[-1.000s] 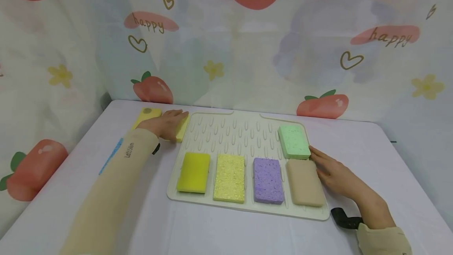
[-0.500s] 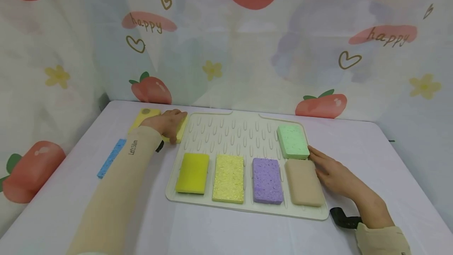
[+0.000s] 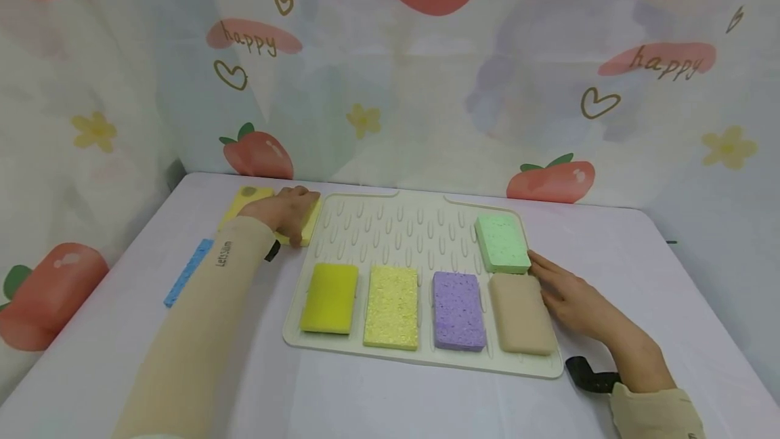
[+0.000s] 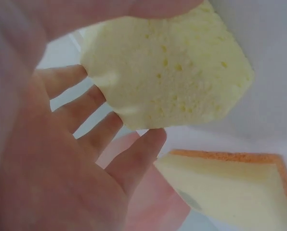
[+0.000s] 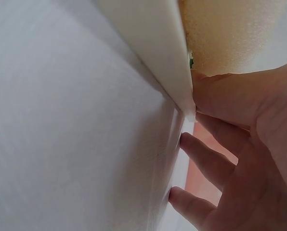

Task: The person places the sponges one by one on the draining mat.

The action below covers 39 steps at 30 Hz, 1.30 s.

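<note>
At the back left of the table, my left hand [image 3: 282, 213] reaches over a pale yellow sponge [image 3: 312, 222]. In the left wrist view, its fingertips lie along one edge of this porous sponge [image 4: 167, 72], and the thumb is over the opposite side. My right hand [image 3: 575, 300] rests at the right edge of the pale drying mat [image 3: 402, 225], fingers extended, close to the green sponge [image 3: 502, 244] and beige sponge [image 3: 522, 314]. In the right wrist view, the thumb touches the mat's rim and the fingers are spread, holding nothing.
A bright yellow sponge [image 3: 330, 298], a speckled yellow sponge [image 3: 392, 307] and a purple sponge [image 3: 458, 310] line the mat's front. Left of the mat lie a yellow sponge with a grey spot [image 3: 246, 196] and a blue sponge [image 3: 189, 273], partly behind my left sleeve.
My left forearm has shifted slightly right, exposing more of the blue sponge. Both hands stay nearly in place, and the sponges on the mat have not moved.
</note>
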Available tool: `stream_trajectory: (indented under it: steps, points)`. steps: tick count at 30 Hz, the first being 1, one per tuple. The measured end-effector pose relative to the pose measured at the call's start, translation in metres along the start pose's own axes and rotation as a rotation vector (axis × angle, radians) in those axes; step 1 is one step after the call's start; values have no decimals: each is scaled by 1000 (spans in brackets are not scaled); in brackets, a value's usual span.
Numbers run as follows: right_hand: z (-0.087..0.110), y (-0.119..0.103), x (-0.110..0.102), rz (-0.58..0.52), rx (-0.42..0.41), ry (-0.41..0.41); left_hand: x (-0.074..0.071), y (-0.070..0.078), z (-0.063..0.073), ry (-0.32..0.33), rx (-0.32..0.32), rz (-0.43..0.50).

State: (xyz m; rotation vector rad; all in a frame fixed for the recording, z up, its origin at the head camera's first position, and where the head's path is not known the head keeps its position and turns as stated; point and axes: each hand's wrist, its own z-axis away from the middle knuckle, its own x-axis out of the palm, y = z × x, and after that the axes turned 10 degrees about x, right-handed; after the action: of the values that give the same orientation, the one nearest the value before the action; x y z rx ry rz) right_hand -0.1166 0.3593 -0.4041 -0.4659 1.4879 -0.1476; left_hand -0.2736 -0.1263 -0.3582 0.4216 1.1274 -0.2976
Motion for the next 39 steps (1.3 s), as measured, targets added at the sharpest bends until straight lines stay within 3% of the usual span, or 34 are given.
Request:
stream_trajectory:
  steps: [9,19,26,34,39]
  points:
    - [-1,0,0,9,12,-7,-7,-6,3,80,121,-12]
    - [-1,-2,0,23,21,-10,-7,2,0,138,163,32]
    - [-2,-1,0,20,14,-13,-10,16,0,144,211,9]
    - [-2,-2,0,30,7,0,-13,40,-1,169,319,-28]
    - [-2,-2,-1,27,18,-13,-13,53,-5,137,322,-25]
